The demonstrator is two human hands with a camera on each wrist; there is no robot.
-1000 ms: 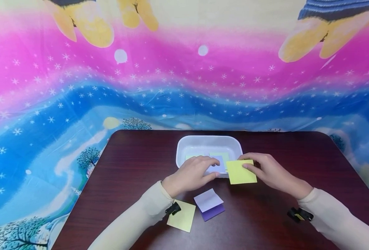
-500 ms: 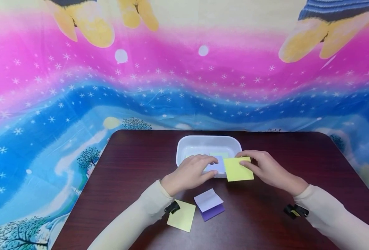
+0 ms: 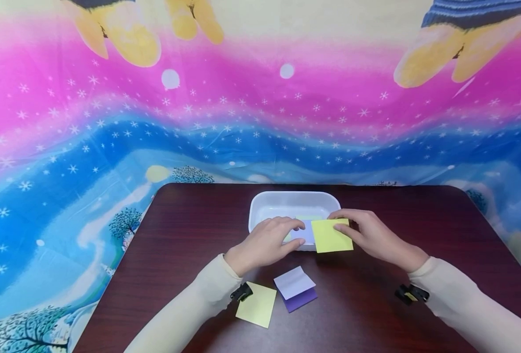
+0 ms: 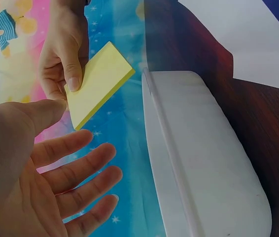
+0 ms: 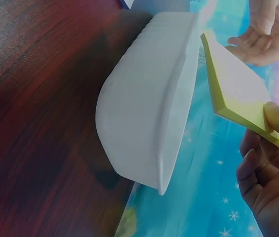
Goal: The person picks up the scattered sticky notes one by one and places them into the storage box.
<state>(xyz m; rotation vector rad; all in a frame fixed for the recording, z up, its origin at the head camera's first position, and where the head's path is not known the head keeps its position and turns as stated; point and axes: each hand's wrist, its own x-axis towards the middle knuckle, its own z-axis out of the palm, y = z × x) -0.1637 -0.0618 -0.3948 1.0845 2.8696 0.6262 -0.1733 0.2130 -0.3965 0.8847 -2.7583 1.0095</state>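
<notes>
My right hand (image 3: 370,238) pinches a bright yellow sticky note pad (image 3: 331,236) between thumb and fingers, above the front right of a white plastic tub (image 3: 260,208). The right wrist view shows the thickness of the yellow pad (image 5: 238,84) beside the tub's wall (image 5: 134,94). Over the front of the tub, my left hand (image 3: 266,245) holds nothing, its thumb and fingers spread apart; the left wrist view shows that hand's palm (image 4: 26,173). Inside the tub lie a lavender note pad (image 3: 303,234) and a pale green one (image 3: 309,217), partly hidden.
On the dark wooden table (image 3: 189,220), a pale yellow note pad (image 3: 258,306) lies partly under the left sleeve. Beside it is a purple note pad (image 3: 302,299) with its lilac top sheet lifted. A printed cloth (image 3: 242,108) hangs behind the table.
My right hand has carried the yellow pad left and slightly up, over the tub's front edge. My left hand has shifted slightly left. The pads on the table stay put.
</notes>
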